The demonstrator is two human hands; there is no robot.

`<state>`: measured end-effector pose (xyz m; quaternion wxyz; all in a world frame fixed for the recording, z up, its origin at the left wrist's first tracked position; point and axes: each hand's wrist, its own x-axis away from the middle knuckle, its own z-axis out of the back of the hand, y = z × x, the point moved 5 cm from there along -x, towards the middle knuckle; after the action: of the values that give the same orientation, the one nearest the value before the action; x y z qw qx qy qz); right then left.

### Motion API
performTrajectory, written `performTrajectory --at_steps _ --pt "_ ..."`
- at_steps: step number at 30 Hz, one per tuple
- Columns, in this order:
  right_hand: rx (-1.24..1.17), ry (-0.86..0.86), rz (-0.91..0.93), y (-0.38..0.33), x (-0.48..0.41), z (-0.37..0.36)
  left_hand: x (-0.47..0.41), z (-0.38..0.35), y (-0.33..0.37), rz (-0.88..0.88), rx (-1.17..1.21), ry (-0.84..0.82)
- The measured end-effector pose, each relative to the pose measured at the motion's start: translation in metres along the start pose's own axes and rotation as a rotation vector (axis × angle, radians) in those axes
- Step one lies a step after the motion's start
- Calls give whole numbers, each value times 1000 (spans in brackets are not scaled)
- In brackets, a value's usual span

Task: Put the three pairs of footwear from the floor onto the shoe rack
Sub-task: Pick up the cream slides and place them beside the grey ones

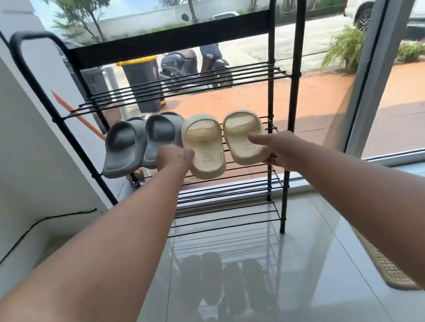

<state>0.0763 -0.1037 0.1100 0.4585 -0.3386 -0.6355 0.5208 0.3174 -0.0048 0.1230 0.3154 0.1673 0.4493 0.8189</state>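
Note:
A black wire shoe rack [292,76] stands before a glass door. On its middle shelf lie a grey pair of slides [125,149] at the left and a cream pair beside them. My left hand [174,157] grips the left edge of the left cream slide [206,148]. My right hand [273,147] holds the right cream slide [242,135] at its heel, thumb on top. Both cream slides rest on the shelf bars with heels overhanging toward me. No third pair is in view.
The rack's upper wire shelf [181,86] and the lower shelves [223,211] carry nothing. A white wall [13,152] with a black cable is at the left. A woven mat [385,269] lies on the glossy tiled floor at the right.

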Motion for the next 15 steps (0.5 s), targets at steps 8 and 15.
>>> performTrajectory --at_steps 8,15 --pt "358 -97 339 39 6 16 49 -25 -18 -828 -511 -110" --pt "511 0 425 29 -7 13 26 -30 -15 -888 -537 -21"
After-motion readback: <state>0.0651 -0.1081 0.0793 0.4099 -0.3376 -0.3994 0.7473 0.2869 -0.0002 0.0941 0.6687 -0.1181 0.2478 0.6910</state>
